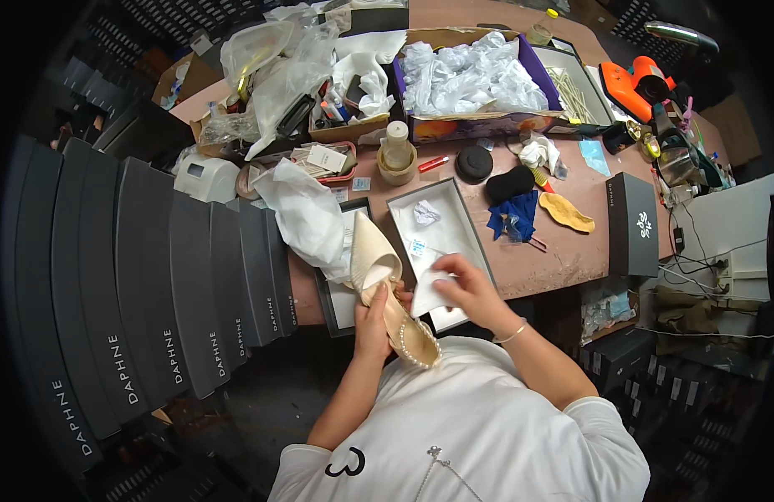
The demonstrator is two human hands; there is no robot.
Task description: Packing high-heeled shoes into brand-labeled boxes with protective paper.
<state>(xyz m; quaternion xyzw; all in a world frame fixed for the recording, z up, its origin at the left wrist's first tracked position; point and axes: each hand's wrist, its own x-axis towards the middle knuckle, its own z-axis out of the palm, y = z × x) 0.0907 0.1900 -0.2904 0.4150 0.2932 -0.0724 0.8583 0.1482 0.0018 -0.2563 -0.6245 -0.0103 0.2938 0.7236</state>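
Note:
My left hand [373,325] is closed around the middle of a cream pointed-toe shoe [372,244]. The shoe tilts, with its toe pointing away from me and its pearl-edged heel end close to my shirt. Just right of it, my right hand [471,294] pinches a white piece of cloth or paper [434,294]; its exact kind is unclear. Beneath both hands lies an open grey-edged shoebox part [444,209], white inside, holding a crumpled paper [426,212] and a small printed packet [418,248]. Another grey-edged box part [328,299] is partly hidden behind the shoe.
Dark shoeboxes [144,276] stand in a row at left, and one [632,224] stands at the table's right edge. White tissue [299,205], a bottle in a cup [397,152], a black round tin [474,165] and a yellow cloth [567,212] surround the work. Behind sits a purple box [479,125] of crumpled paper.

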